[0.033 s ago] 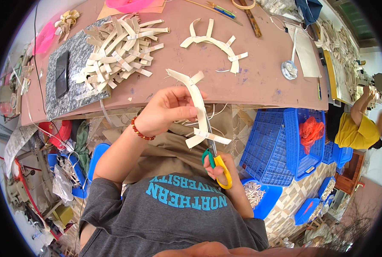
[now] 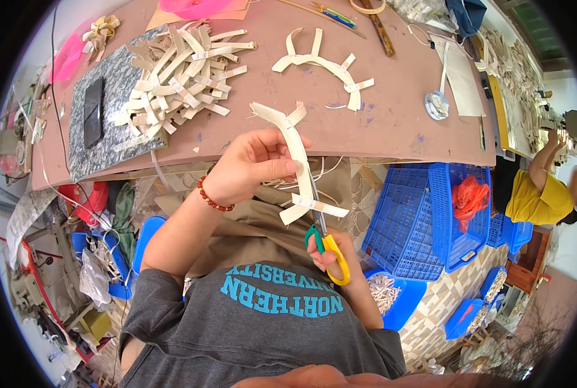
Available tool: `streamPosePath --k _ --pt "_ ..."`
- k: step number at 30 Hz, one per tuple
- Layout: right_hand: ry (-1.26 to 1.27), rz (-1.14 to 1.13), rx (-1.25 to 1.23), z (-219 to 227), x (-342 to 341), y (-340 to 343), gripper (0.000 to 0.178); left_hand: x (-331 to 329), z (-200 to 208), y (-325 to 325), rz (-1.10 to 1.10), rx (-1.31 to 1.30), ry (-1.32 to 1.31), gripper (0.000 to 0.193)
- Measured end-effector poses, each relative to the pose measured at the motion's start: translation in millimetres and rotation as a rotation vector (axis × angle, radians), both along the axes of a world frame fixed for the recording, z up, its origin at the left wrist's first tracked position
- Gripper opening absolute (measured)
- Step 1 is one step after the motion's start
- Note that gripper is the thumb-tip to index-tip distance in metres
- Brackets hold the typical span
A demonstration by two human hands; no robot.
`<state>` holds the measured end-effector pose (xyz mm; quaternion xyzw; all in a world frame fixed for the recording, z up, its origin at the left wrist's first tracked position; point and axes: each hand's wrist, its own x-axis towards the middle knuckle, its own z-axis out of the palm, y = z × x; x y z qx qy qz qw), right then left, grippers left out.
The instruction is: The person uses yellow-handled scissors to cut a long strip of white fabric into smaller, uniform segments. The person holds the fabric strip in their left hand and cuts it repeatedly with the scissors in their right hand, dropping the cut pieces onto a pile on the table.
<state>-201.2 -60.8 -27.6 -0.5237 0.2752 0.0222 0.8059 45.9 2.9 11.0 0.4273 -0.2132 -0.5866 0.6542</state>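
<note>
My left hand [image 2: 259, 161] is closed on a cream fabric strip [image 2: 298, 155] with short cross tabs at both ends, thumb on its face. The strip hangs off the table's near edge, over my lap. My right hand [image 2: 327, 257] grips a pair of scissors [image 2: 338, 262] with yellow and green handles. Their blades point up along the strip's right side, partly hidden behind its lower tab. On the table beyond lies a similar curved, tabbed strip [image 2: 324, 61]. To its left a heap of cream strips [image 2: 185, 77] rests on a grey speckled slab [image 2: 110, 97].
A black phone [image 2: 94, 111] lies on the slab. The brown table [image 2: 392, 123] also bears a dish of white paste [image 2: 437, 105], pens [image 2: 337, 16] and a wooden stick [image 2: 382, 32]. Blue crates [image 2: 401, 223] stand right of my lap. A person in yellow [image 2: 544, 200] is at far right.
</note>
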Motion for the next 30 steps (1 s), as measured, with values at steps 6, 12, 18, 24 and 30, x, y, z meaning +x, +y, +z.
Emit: streamPosePath --k 6,12,18,24,30 --pt "-0.056 -0.001 -0.044 3.8 7.5 1.8 0.065 -2.0 -4.3 1.0 -0.004 0.014 -0.109 0.03" --pt "-0.107 -0.038 -0.047 6.5 11.8 6.2 0.068 -6.7 -3.2 0.2 -0.056 -0.017 -0.133 0.029" --pt "-0.128 -0.031 0.086 2.6 7.6 7.7 0.062 -5.8 -0.3 0.6 -0.077 -0.012 -0.119 0.029" --pt "-0.153 -0.033 0.135 3.8 7.2 8.1 0.042 -5.3 -1.8 0.8 -0.088 -0.03 -0.099 0.029" --pt "-0.142 -0.07 0.137 3.2 5.0 7.9 0.038 -5.5 -4.8 0.4 -0.052 -0.031 -0.088 0.029"
